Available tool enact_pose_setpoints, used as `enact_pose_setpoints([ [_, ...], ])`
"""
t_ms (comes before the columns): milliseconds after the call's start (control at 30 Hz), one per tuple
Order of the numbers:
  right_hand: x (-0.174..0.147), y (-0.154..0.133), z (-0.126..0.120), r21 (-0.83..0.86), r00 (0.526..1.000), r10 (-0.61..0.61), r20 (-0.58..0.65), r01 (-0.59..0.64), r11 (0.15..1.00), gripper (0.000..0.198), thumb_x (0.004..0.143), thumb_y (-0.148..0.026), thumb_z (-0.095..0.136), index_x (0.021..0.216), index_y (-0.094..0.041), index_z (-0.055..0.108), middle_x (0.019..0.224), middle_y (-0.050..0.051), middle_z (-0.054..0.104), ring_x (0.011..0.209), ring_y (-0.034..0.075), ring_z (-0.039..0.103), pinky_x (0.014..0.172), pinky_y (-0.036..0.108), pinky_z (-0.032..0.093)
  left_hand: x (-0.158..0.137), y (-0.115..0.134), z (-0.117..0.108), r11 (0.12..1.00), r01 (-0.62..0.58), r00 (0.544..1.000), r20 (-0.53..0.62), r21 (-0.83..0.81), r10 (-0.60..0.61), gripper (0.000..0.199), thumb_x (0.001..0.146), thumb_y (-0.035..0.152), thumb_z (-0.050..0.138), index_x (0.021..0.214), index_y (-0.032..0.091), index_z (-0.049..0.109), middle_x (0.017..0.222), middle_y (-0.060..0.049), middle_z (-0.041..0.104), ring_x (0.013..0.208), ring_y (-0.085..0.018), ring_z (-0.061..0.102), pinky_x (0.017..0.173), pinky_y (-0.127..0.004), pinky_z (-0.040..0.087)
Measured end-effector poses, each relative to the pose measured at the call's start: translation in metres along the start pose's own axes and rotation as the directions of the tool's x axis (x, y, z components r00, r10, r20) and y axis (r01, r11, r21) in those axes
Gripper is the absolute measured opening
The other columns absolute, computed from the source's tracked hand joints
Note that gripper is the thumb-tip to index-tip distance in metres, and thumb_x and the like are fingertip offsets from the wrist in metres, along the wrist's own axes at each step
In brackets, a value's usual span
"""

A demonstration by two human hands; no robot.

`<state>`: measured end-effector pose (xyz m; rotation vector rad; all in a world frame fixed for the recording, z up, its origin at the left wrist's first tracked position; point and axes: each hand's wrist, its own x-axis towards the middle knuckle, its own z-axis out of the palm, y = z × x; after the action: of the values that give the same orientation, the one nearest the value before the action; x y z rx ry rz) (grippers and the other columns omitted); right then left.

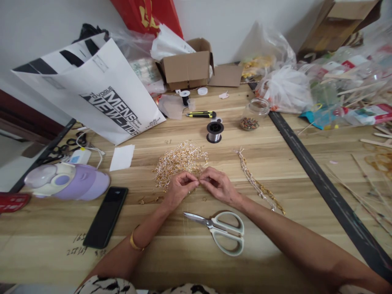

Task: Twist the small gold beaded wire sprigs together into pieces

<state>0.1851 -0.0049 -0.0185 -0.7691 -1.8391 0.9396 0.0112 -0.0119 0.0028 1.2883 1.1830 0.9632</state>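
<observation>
My left hand (180, 187) and my right hand (218, 184) meet at the fingertips over the middle of the table. Both are closed in a pinch, and what lies between the fingers is too small to make out. Just behind them spreads a pile of small gold and clear beaded pieces (176, 161). White-handled scissors (226, 230) lie in front of my right hand, blades pointing left. To the right rest bundled gold and silver chains (255, 179). A few small gold pieces (150, 200) lie beside my left wrist.
A spool of fine wire (214, 132), a yellow-black utility knife (200, 114) and a glass jar of beads (253, 116) stand farther back. On the left are a black phone (105, 216), a purple bottle (73, 181) and a white paper bag (101, 90). A cardboard box (186, 67) sits behind.
</observation>
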Motion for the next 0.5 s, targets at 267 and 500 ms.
enact_pose_setpoints([
  [267,-0.0037,0.0012,0.0006,-0.068,0.996,-0.078,0.049,0.082,0.994,0.010,0.090,-0.023,0.052,0.091,-0.018,0.061,0.084,0.007,0.057,0.074,0.016,0.054,0.061,0.027,0.045,0.0013,-0.0052,-0.0025,0.997,0.055,0.998,-0.009,-0.056,-0.056,0.015,0.066,0.027,0.074,0.066,0.015,0.065,0.061,0.000,0.064,0.059,-0.012,0.057,0.061,-0.024,0.047],
  [500,-0.0041,0.0034,0.0011,-0.061,0.993,-0.097,0.064,0.101,0.993,0.010,0.090,-0.022,0.053,0.093,-0.019,0.062,0.086,0.007,0.058,0.072,0.015,0.055,0.061,0.026,0.046,0.0027,-0.0073,-0.0035,0.991,0.086,0.996,-0.007,-0.106,-0.087,0.016,0.062,0.027,0.077,0.064,0.015,0.066,0.061,-0.001,0.065,0.058,-0.012,0.058,0.061,-0.025,0.048],
])
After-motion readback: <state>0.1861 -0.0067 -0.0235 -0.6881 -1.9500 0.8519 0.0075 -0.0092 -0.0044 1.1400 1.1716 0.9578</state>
